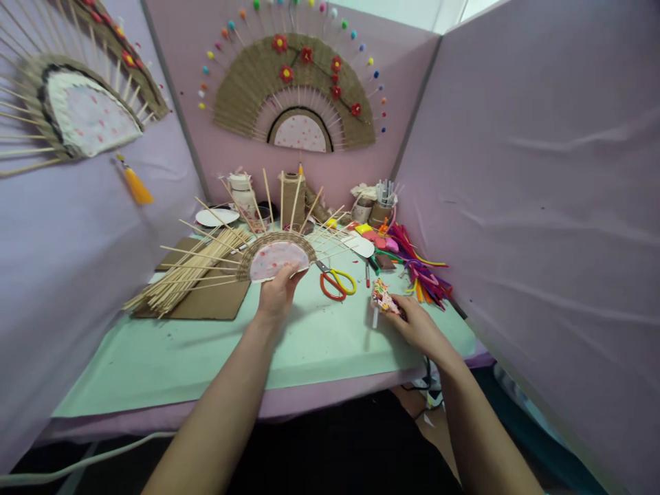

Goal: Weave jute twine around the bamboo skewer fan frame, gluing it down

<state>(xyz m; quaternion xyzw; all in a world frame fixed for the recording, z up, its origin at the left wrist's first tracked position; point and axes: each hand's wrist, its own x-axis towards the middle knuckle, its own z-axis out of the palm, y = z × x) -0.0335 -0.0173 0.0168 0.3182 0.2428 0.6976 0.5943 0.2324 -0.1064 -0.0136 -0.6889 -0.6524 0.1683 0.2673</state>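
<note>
My left hand (278, 292) grips the lower edge of a half-made fan (276, 256), a half disc of flecked pink cloth rimmed with brown twine, and holds it upright above the green table cover (309, 344). Thin wooden skewers stick out from its rim like rays. My right hand (415, 323) rests low on the table to the right, fingers closed on a small patterned object (382, 297) with a white tip. Orange and yellow scissors (336, 282) lie between the two hands.
A bundle of skewers (185, 275) lies on brown cardboard (206, 299) at the left. Coloured pipe cleaners (420, 271) and felt pieces sit at the right. Twine spools, jars and a white plate (216, 217) stand at the back. Finished fans (296, 93) hang on the pink walls.
</note>
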